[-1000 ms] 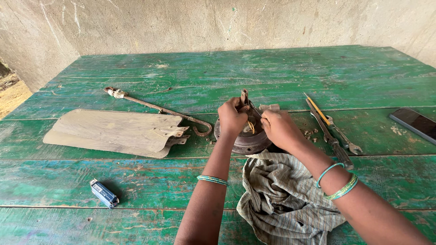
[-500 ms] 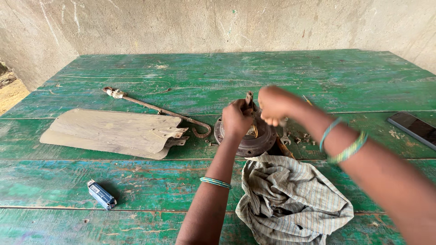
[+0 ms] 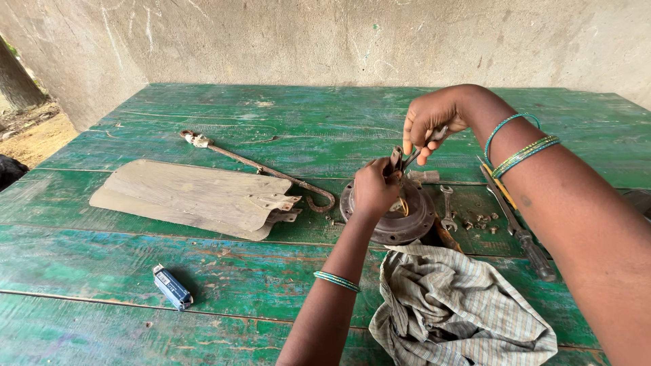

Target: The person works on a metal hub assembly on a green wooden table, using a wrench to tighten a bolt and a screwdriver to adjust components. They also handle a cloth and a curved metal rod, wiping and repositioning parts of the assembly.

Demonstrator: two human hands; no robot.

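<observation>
Soft daylight, sharp, faint shadows

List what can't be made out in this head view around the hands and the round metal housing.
- Head view: the centre of the round metal housing is hidden behind the left hand.
- The thin tool's tip is too small to identify; the right hand covers its handle.
- A dark object is cut off by the right edge and the forearm.
- The small loose parts are too small to tell apart.
</observation>
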